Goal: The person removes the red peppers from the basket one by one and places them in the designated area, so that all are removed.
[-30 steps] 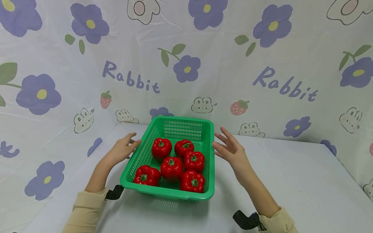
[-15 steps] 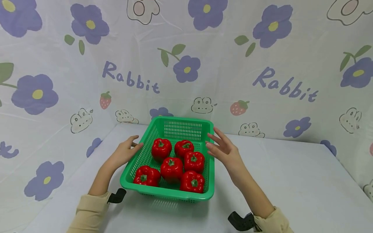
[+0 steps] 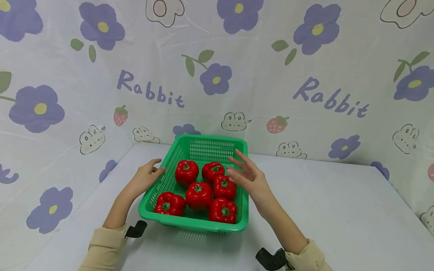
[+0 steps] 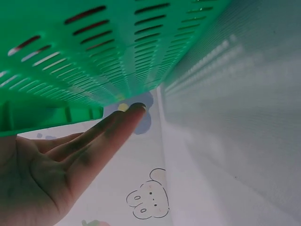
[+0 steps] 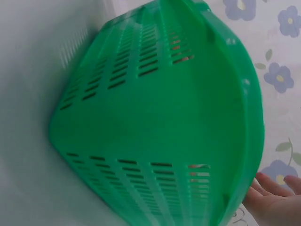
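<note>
A green slotted plastic basket (image 3: 193,224) stands on the white table, with several red bell peppers (image 3: 199,196) inside. My left hand (image 3: 142,178) is at the basket's left rim, its fingers extended along the outer side. In the left wrist view those fingers (image 4: 110,136) are straight, close beside the slotted wall. My right hand (image 3: 251,180) reaches over the right rim, fingers spread and holding nothing. Its fingertips overlap the top of the right-middle pepper (image 3: 225,188) in the head view. In the right wrist view the right hand (image 5: 275,202) shows just past the rim.
The white table (image 3: 322,203) stretches to the right of the basket. A hanging cloth (image 3: 257,94) printed with flowers, rabbits and lettering rises close behind the basket. Black camera mounts (image 3: 136,229) sit at both sleeve cuffs.
My right hand has moved left, from outside the basket's right rim to over the peppers. The left hand has shifted only slightly beside the left rim. The basket and peppers stay put.
</note>
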`<state>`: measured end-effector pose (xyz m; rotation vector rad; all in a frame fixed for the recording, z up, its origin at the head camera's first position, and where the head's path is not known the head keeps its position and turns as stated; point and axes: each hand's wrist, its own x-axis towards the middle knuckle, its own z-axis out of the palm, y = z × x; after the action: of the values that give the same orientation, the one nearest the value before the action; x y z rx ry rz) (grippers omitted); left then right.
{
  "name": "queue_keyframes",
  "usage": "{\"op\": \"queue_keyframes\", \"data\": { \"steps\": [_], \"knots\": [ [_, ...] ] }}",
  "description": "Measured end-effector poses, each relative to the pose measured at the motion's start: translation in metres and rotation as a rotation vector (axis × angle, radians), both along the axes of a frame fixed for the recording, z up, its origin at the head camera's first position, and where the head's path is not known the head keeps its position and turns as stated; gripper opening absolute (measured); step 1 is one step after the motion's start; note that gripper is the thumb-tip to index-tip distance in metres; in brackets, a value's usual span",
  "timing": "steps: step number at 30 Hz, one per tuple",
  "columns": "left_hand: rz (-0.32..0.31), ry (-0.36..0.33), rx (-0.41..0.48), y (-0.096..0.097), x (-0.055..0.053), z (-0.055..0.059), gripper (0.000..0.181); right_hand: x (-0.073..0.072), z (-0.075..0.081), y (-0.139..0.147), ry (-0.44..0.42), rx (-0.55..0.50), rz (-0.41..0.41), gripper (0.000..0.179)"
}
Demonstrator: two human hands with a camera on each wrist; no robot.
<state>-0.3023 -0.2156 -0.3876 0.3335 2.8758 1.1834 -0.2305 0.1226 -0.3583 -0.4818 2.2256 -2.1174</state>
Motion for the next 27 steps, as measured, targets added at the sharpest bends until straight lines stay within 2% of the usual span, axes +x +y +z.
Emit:
{"op": "queue_keyframes", "data": {
  "steps": [12, 27],
  "knots": [
    [-0.006, -0.009, 0.090, 0.001, -0.002, -0.002, 0.052, 0.005, 0.001, -0.019, -0.045, -0.006, 0.033, 0.066],
    [-0.013, -0.022, 0.109, 0.002, -0.002, -0.003, 0.052, 0.008, 0.006, -0.039, -0.087, -0.021, 0.099, 0.068]
  ]
}}
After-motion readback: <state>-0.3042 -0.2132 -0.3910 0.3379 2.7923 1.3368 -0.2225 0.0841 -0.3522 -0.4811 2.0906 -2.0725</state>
